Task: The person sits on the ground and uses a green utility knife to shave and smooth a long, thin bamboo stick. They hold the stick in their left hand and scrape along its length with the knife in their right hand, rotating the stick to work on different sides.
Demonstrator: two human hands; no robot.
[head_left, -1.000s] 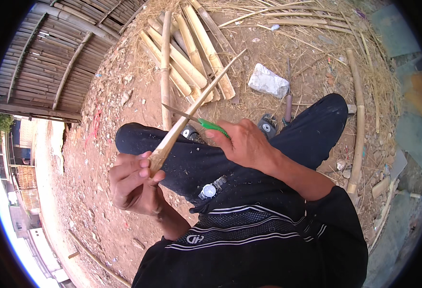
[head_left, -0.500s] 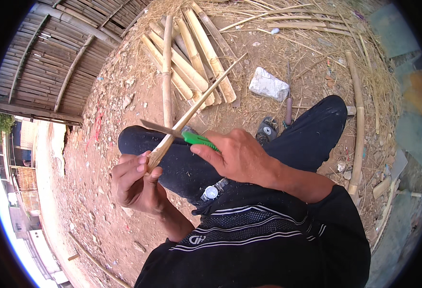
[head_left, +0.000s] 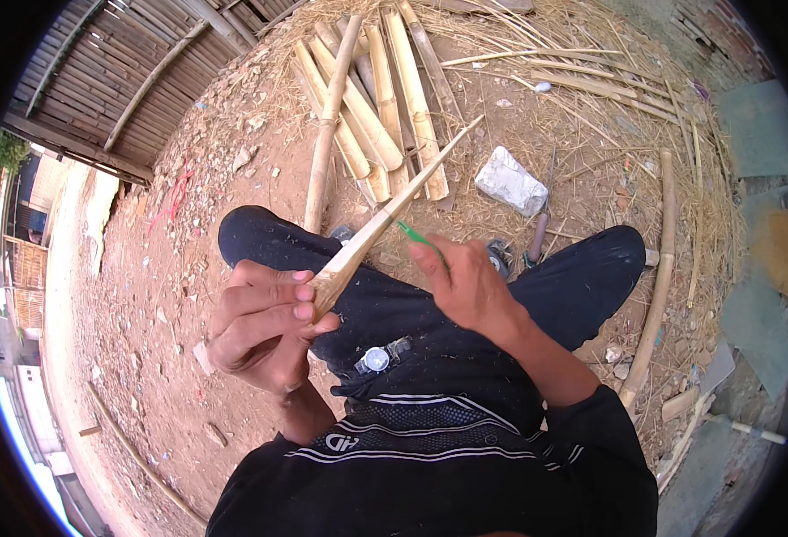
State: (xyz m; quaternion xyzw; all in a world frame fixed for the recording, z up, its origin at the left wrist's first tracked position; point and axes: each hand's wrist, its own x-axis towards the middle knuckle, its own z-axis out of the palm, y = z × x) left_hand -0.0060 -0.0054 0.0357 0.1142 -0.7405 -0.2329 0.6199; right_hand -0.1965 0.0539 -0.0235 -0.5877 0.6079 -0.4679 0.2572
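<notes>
My left hand (head_left: 264,322) pinches the thick near end of a long, tapering bamboo strip (head_left: 364,240) between fingers and thumb. The strip slants up to the right and narrows to a point. In my right hand (head_left: 470,282) is a green-handled utility knife (head_left: 421,236), its fingers closed round the handle. The knife's front end is right beside the strip's middle; its blade is hard to make out from here. A wristwatch (head_left: 377,359) lies on the dark cloth between my legs.
Split bamboo halves (head_left: 385,98) lie in a pile ahead, with a round bamboo pole (head_left: 329,125) across them. A white stone block (head_left: 510,181) and a tool with a brownish handle (head_left: 538,237) sit beyond my right knee. Thin bamboo strips (head_left: 591,76) lie on straw at the far right.
My right hand has drawn the knife off the strip's top to its right side and turned it. My left hand has shifted slightly right, and the strip has rolled to show a paler face.
</notes>
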